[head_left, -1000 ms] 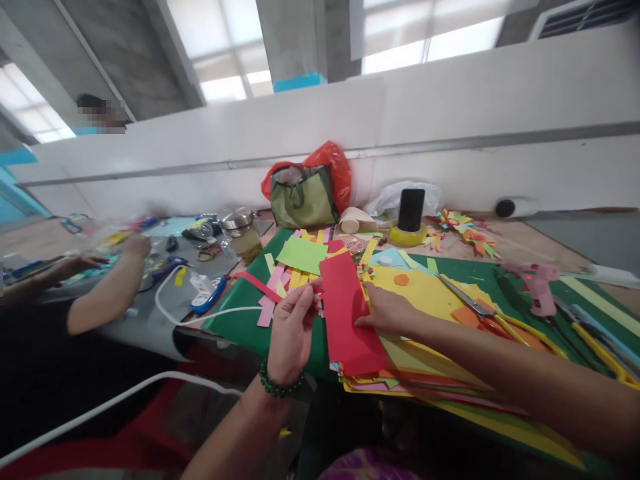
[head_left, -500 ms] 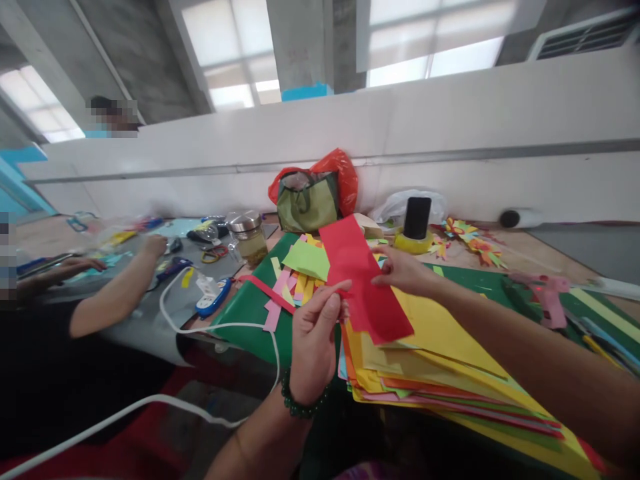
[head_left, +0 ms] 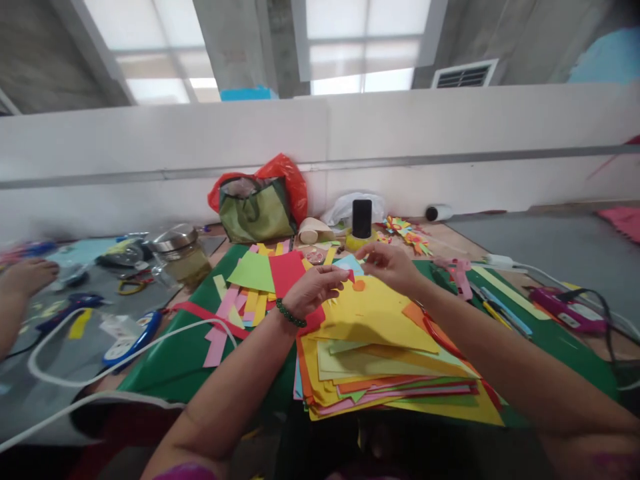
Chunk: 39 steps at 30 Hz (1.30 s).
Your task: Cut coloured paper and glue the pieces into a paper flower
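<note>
Left hand (head_left: 317,288) pinching a small red paper piece (head_left: 351,275)

Nearest the body, a stack of coloured paper (head_left: 400,392) is lying in uneven layers, with a yellow sheet (head_left: 380,313) spreading over its top. Above that sheet, the left thumb and forefinger are closing on the red piece, the other fingers curling loosely. Just beside it, the right hand (head_left: 390,267) is hovering with its fingers half bent; whether it is holding anything, I cannot tell. Such a scrap should be handling as almost weightless, thin and easily creased, not slippery; a light fingertip pinch at its edge is probably serving better than a full grip. Near the fingertips, an orange paper piece (head_left: 359,285) is showing. Farther off, a phone (head_left: 362,219) is standing upright and a green bag (head_left: 257,212) is sitting by the wall (head_left: 400,127).
</note>
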### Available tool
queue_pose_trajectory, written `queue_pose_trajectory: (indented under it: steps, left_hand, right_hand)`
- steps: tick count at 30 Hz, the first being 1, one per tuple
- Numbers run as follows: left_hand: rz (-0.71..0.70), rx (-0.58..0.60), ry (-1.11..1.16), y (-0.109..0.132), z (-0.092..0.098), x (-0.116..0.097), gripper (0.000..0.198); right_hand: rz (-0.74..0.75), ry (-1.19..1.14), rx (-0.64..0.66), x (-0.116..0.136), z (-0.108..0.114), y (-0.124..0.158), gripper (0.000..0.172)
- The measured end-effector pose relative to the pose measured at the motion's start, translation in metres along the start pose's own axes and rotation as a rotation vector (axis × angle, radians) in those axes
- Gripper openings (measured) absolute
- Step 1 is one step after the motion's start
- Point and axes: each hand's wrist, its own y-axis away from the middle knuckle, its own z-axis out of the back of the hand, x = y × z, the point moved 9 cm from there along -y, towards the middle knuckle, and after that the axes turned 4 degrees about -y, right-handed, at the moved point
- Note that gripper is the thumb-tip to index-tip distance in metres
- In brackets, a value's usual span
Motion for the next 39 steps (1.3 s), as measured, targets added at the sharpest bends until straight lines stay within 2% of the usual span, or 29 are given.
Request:
queue_pose_trajectory:
  steps: [4, 8, 10, 14, 16, 20, 27, 33, 39]
  left_hand:
    - [0.09, 0.076, -0.075, -0.016, -0.005, 0.026, 0.037]
    - [0.148, 0.074, -0.088, -0.021, -0.004, 0.048, 0.039]
    - [0.147, 0.046, -0.101, -0.02, 0.0, 0.054, 0.039]
    - [0.106, 0.015, -0.153, -0.019, 0.006, 0.058, 0.035]
    - [0.086, 0.005, -0.183, -0.02, 0.006, 0.058, 0.032]
    - [0.062, -0.021, -0.245, -0.02, 0.005, 0.057, 0.025]
    - [0.039, -0.055, -0.377, -0.019, 0.004, 0.056, 0.015]
    - [0.016, -0.061, -0.443, -0.017, 0.002, 0.054, 0.021]
    - [0.047, -0.065, -0.434, -0.017, 0.005, 0.056, 0.03]
  right_hand:
    - [0.142, 0.053, 0.1, 0.006, -0.012, 0.036, 0.012]
    - [0.176, 0.069, 0.137, -0.009, -0.026, 0.043, 0.021]
    - [0.104, 0.008, 0.132, -0.021, -0.029, 0.041, 0.024]
    - [-0.157, -0.147, 0.101, -0.052, -0.033, 0.043, 0.033]
    - [-0.235, -0.229, 0.09, -0.063, -0.037, 0.045, 0.037]
    - [-0.305, -0.341, 0.069, -0.076, -0.043, 0.047, 0.04]
    - [-0.419, -0.399, 0.095, -0.09, -0.049, 0.053, 0.033]
    - [-0.532, -0.5, 0.105, -0.097, -0.055, 0.056, 0.037]
    - [-0.518, -0.502, 0.133, -0.09, -0.052, 0.055, 0.037]
